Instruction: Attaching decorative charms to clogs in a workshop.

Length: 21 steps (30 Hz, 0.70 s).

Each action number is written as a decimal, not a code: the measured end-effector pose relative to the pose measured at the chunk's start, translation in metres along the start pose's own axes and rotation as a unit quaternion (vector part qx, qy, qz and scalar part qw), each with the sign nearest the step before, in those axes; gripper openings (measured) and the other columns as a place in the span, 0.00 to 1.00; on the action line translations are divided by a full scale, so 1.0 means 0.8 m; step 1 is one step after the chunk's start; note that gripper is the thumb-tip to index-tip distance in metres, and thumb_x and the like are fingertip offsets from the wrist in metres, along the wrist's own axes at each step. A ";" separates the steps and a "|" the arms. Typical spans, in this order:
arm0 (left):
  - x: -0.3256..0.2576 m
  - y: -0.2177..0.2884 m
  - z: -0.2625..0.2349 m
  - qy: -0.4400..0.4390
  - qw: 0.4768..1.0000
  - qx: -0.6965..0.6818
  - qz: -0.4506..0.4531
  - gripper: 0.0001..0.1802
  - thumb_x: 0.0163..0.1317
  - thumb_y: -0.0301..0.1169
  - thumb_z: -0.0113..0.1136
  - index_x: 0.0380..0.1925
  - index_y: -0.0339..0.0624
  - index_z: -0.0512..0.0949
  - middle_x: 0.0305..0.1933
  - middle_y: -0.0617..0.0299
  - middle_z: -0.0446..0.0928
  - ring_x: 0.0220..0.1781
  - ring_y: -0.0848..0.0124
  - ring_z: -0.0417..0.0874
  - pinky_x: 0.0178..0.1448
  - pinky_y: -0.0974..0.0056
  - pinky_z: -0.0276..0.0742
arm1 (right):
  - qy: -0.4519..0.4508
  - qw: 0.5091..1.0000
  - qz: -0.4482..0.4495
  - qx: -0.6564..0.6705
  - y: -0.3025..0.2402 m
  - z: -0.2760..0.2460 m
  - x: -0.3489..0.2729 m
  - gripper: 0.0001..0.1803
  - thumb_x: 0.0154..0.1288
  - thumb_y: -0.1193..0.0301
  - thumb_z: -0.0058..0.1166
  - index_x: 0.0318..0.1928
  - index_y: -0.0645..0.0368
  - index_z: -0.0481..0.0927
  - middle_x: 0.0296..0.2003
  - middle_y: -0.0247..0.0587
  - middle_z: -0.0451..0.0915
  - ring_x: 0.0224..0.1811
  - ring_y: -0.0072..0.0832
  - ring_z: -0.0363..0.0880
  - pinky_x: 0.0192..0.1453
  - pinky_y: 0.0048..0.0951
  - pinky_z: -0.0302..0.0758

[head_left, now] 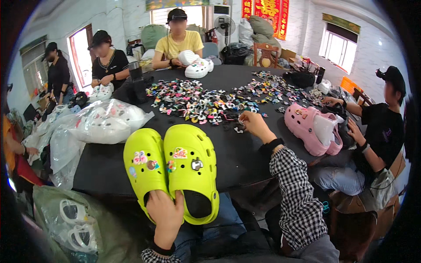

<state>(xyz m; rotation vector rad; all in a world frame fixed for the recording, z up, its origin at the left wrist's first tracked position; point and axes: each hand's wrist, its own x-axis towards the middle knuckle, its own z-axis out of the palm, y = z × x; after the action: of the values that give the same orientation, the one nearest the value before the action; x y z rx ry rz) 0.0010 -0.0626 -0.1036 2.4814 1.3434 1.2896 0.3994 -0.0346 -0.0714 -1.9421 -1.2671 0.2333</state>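
A pair of lime-green clogs (pixel 191 144) leans at the table's near edge, toes pointing away from me. My left hand (pixel 164 215) grips them at the heel openings, fingers inside the left shoe and thumb at the inner edge of the right one. Several small charms (pixel 180 153) sit in the holes on both uppers; other holes are bare. My right hand (pixel 256 126) reaches to the near edge of a wide heap of colourful shoe charms (pixel 193 98), thumb and fingers pinched together. Whatever is between the fingertips is too small to make out.
Pink clogs (pixel 309 129) lie at right, near a co-worker's hands. Bagged white clogs (pixel 109 120) stand on the left. Across the black table (pixel 237 162), a person in yellow handles white clogs (pixel 198 68). A sack (pixel 79 223) with white clogs is at lower left.
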 end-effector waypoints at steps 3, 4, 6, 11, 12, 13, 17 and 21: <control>-0.003 0.002 -0.002 -0.011 1.000 0.005 -0.015 0.28 0.53 0.36 0.63 0.48 0.25 0.69 0.41 0.37 0.72 0.41 0.39 0.75 0.44 0.45 0.72 | 0.014 0.997 -0.025 0.076 -0.007 0.006 -0.002 0.12 0.64 0.84 0.47 0.45 0.65 0.80 0.34 0.46 0.83 0.33 0.29 0.86 0.35 0.28 0.82; -0.001 0.003 0.001 -0.019 1.000 -0.003 -0.012 0.28 0.53 0.36 0.63 0.48 0.25 0.70 0.41 0.38 0.72 0.41 0.39 0.75 0.44 0.45 0.72 | 0.032 0.993 -0.042 0.103 -0.006 0.001 -0.002 0.13 0.64 0.84 0.46 0.46 0.65 0.80 0.35 0.46 0.83 0.34 0.29 0.86 0.36 0.28 0.83; -0.001 0.002 0.001 -0.032 0.999 -0.019 -0.021 0.28 0.53 0.38 0.63 0.48 0.25 0.70 0.41 0.38 0.72 0.41 0.40 0.75 0.43 0.45 0.72 | 0.013 0.991 -0.019 0.131 -0.006 -0.005 0.002 0.13 0.65 0.83 0.48 0.48 0.68 0.79 0.39 0.46 0.83 0.38 0.30 0.86 0.42 0.27 0.83; -0.005 -0.005 -0.003 -0.002 1.000 0.014 -0.019 0.26 0.53 0.38 0.62 0.44 0.26 0.71 0.40 0.38 0.71 0.40 0.40 0.75 0.42 0.44 0.71 | -0.116 0.915 0.004 0.386 -0.035 -0.014 -0.015 0.17 0.67 0.78 0.55 0.56 0.69 0.73 0.46 0.43 0.80 0.49 0.31 0.83 0.54 0.26 0.80; -0.004 -0.004 -0.002 0.013 1.000 0.010 -0.007 0.25 0.53 0.37 0.63 0.44 0.26 0.71 0.40 0.38 0.71 0.41 0.40 0.75 0.42 0.44 0.71 | -0.115 0.918 0.006 0.379 -0.033 -0.022 -0.015 0.17 0.67 0.78 0.55 0.56 0.69 0.73 0.46 0.43 0.80 0.49 0.31 0.83 0.54 0.26 0.80; -0.004 -0.006 -0.003 -0.014 0.999 0.016 -0.025 0.26 0.53 0.36 0.63 0.46 0.25 0.70 0.41 0.38 0.71 0.42 0.40 0.75 0.43 0.45 0.72 | -0.110 0.910 0.020 0.399 -0.032 -0.025 -0.017 0.17 0.68 0.78 0.54 0.55 0.69 0.73 0.46 0.44 0.80 0.49 0.31 0.83 0.55 0.26 0.81; -0.002 -0.007 0.001 -0.012 1.000 -0.007 -0.016 0.28 0.53 0.35 0.63 0.48 0.24 0.70 0.41 0.37 0.72 0.43 0.40 0.75 0.44 0.45 0.72 | -0.100 0.898 0.045 0.426 -0.025 -0.036 -0.020 0.17 0.69 0.79 0.52 0.56 0.72 0.71 0.46 0.46 0.79 0.49 0.32 0.83 0.55 0.26 0.82; -0.001 -0.002 0.000 -0.017 1.000 -0.014 -0.021 0.29 0.53 0.36 0.63 0.49 0.24 0.69 0.42 0.37 0.72 0.42 0.40 0.75 0.45 0.46 0.72 | -0.108 0.895 0.041 0.432 -0.022 -0.035 -0.016 0.16 0.70 0.78 0.52 0.55 0.69 0.72 0.46 0.43 0.78 0.47 0.31 0.82 0.55 0.27 0.82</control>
<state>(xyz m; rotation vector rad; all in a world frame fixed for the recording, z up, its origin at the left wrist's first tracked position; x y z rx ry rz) -0.0003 -0.0617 -0.1050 2.4329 1.3525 1.2427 0.3959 -0.0566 -0.0435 -1.2050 -0.9593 0.9098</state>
